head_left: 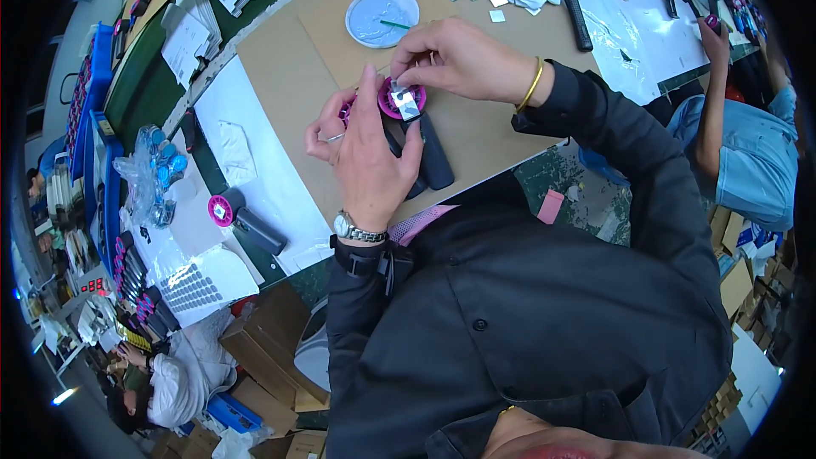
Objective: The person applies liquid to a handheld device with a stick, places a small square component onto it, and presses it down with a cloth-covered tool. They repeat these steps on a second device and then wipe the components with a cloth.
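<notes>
My left hand (367,153) is closed around the pink-ringed head of a black hair-dryer-shaped device (435,153), its thumb beside the handle. A second pink ring shows partly behind the left fingers. My right hand (455,59) reaches in from the right, thumb and forefinger pinched at the pink ring. Under those fingertips a small shiny silver square (406,103) lies over the ring. How firmly the pinch grips it is hard to make out. Just beyond the hands stands a round white dish (382,17) with a green stick in it.
Brown cardboard (289,59) covers the table under my hands. At left lies another pink-and-black device (246,219), near a bag of blue-capped items (157,170). An orange-and-black cutter (574,8) and silver squares lie at the back. Co-workers sit at right and lower left.
</notes>
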A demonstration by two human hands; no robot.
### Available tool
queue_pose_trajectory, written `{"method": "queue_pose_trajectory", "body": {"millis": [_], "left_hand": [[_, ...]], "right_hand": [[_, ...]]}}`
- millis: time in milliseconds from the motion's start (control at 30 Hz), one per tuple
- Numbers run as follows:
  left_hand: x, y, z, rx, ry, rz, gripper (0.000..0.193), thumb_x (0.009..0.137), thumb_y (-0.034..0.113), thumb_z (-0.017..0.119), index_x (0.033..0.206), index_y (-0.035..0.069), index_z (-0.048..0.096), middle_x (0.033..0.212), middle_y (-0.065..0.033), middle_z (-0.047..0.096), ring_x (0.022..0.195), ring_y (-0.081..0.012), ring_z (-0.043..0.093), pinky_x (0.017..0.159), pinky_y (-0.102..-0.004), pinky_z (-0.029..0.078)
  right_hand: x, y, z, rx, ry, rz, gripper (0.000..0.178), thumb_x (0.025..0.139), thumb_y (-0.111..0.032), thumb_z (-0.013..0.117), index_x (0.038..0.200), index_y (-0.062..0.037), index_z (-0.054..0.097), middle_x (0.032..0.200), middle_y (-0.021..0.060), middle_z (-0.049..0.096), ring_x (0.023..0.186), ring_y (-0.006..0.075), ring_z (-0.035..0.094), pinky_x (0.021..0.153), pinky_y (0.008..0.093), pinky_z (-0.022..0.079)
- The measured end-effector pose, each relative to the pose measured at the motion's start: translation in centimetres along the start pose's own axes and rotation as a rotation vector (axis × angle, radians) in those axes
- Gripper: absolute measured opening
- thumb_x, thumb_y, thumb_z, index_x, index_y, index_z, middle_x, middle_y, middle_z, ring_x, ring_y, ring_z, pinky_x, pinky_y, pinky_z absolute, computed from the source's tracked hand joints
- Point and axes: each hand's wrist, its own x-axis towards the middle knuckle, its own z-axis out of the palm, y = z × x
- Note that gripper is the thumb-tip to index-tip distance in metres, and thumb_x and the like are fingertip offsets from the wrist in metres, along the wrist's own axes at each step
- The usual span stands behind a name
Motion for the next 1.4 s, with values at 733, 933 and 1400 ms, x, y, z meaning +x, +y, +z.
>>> {"method": "queue_pose_trajectory", "body": {"millis": [733, 933, 1400], "left_hand": [[0.3, -1.0, 0.4, -0.054, 0.017, 0.017, 0.095, 0.085, 0.021, 0.088, 0.167, 0.007, 0.043, 0.132, -0.0001, 0.076, 0.137, -0.0264, 0.054, 0.118, -0.0576, 0.017], [0.3, -1.2, 0.6, -0.055, 0.036, 0.033, 0.089, 0.083, 0.020, 0.090, 0.161, 0.007, 0.048, 0.123, -0.0018, 0.078, 0.137, -0.0275, 0.055, 0.122, -0.0598, 0.015], [0.0, -1.3, 0.8, -0.058, 0.026, 0.036, 0.086, 0.084, 0.020, 0.090, 0.158, 0.006, 0.050, 0.107, -0.0038, 0.077, 0.137, -0.0287, 0.056, 0.124, -0.0616, 0.013]], "right_hand": [[0.7, 0.3, 2.0, -0.234, -0.001, 0.018, 0.013, 0.086, -0.014, 0.084, 0.090, -0.0025, 0.079, 0.083, 0.0138, 0.077, 0.079, 0.0325, 0.075, 0.072, 0.0432, 0.058], [2.0, -0.9, 1.4, -0.248, -0.042, 0.139, 0.024, 0.085, -0.011, 0.089, 0.083, -0.0016, 0.067, 0.079, 0.0122, 0.070, 0.072, 0.0292, 0.068, 0.066, 0.0410, 0.053], [5.3, -2.0, 0.3, -0.322, -0.381, 0.249, 0.033, 0.077, -0.004, 0.092, 0.078, -0.0010, 0.059, 0.073, 0.0139, 0.066, 0.074, 0.0349, 0.071, 0.065, 0.0446, 0.053]]}}
